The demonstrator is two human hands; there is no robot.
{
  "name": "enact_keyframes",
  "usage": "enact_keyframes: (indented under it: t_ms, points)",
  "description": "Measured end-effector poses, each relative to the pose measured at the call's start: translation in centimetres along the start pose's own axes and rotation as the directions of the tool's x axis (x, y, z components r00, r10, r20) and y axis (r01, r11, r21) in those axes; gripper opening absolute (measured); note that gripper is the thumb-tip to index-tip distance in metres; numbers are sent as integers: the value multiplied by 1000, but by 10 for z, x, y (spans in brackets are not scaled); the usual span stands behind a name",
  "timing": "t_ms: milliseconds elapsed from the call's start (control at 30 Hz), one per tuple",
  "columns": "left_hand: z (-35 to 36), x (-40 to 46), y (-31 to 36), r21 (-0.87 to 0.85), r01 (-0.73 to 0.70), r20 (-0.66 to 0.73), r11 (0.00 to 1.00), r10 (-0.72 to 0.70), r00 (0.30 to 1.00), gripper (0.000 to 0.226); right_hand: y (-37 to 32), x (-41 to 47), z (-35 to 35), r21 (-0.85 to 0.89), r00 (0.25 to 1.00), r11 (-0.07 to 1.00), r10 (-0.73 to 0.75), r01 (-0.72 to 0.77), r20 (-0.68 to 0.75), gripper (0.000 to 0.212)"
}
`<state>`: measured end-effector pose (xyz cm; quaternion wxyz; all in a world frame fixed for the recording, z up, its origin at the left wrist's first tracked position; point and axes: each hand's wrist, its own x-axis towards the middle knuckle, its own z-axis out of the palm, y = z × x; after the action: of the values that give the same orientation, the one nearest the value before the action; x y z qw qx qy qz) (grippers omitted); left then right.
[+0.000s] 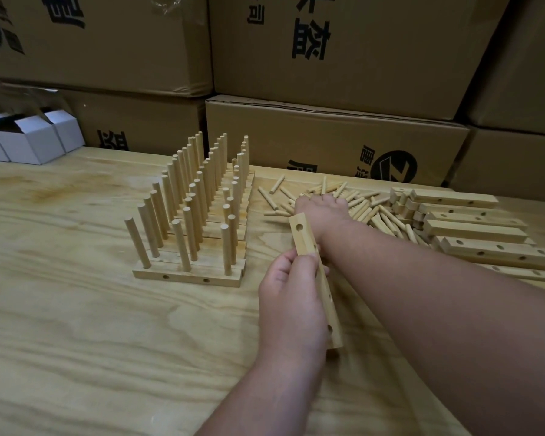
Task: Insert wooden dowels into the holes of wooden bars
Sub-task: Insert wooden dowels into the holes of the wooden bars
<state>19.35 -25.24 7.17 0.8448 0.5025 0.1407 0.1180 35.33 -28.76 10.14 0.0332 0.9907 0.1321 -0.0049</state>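
My left hand (291,286) grips a wooden bar (302,236) with round holes, held lengthwise above the table and pointing away from me. My right hand (321,207) reaches across to a loose pile of short wooden dowels (375,212) and rests on it, knuckles up; its fingers are hidden in the pile, so whether it holds a dowel is unclear. Left of the hands stand several finished bars (188,275) side by side, each with upright dowels (183,243) in its holes.
A stack of bare drilled bars (475,231) lies at the right edge of the plywood table (76,309). Large cardboard boxes (337,140) wall off the back. Small white cartons (29,136) sit at the far left.
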Motion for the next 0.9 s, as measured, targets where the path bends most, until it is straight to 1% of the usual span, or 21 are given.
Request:
enact_keyframes:
  t_ms: [67, 133, 200, 267, 333, 433, 467, 500, 567, 667, 700, 767, 833, 867, 900]
  points:
    - [0, -1, 1, -2, -3, 4, 1000, 3, 1000, 19, 2, -2, 3, 31, 994, 999, -24, 27, -108, 36]
    - [0, -2, 2, -4, -3, 6, 1000, 3, 1000, 19, 5, -3, 1, 111, 972, 994, 4, 23, -235, 26]
    - [0, -2, 2, -14, -1, 1, 1000, 1, 1000, 20, 10, -6, -5, 280, 933, 959, 66, 39, -355, 15]
    - [1, -2, 2, -19, -5, -5, 1000, 5, 1000, 18, 17, -13, -16, 529, 901, 845, 167, 79, -400, 7]
    - [1, -2, 2, -20, -19, -2, 1000, 19, 1000, 17, 24, -25, -26, 699, 873, 707, 269, 108, -407, 6]
    - [1, -2, 2, -27, -38, 8, 999, 38, 999, 18, 36, -55, -27, 852, 841, 496, 380, 166, -385, 5]
    - [0, -3, 2, -22, -39, 8, 999, 39, 999, 18, 40, -68, -23, 876, 831, 443, 402, 191, -384, 8]
    - [0, -3, 2, -13, -40, 9, 999, 40, 999, 19, 43, -82, -15, 887, 825, 416, 415, 202, -383, 9]
    - [-1, -4, 2, 7, -42, 7, 999, 42, 999, 18, 49, -108, 6, 893, 839, 419, 415, 167, -351, 8]
    - [0, -5, 4, 14, -10, -14, 1000, 10, 1000, 15, 52, -137, 31, 830, 896, 554, 331, 69, -295, 7]
    - [1, -5, 4, 18, 0, -21, 1000, 1, 1000, 14, 54, -143, 33, 820, 897, 569, 331, 57, -292, 6]
    - [1, -4, 3, 29, 6, -31, 1000, -5, 1000, 14, 56, -150, 26, 855, 878, 515, 381, 58, -290, 5]
    - [1, -3, 2, 35, 9, -33, 999, -8, 999, 21, 59, -158, 19, 892, 863, 448, 427, 58, -271, 11]
    - [2, -3, 2, 33, 14, -33, 999, -13, 999, 25, 60, -164, 20, 900, 868, 435, 429, 43, -249, 14]
    - [2, -2, 2, 31, 18, -31, 999, -17, 999, 28, 62, -172, 23, 893, 879, 450, 417, 24, -234, 16]
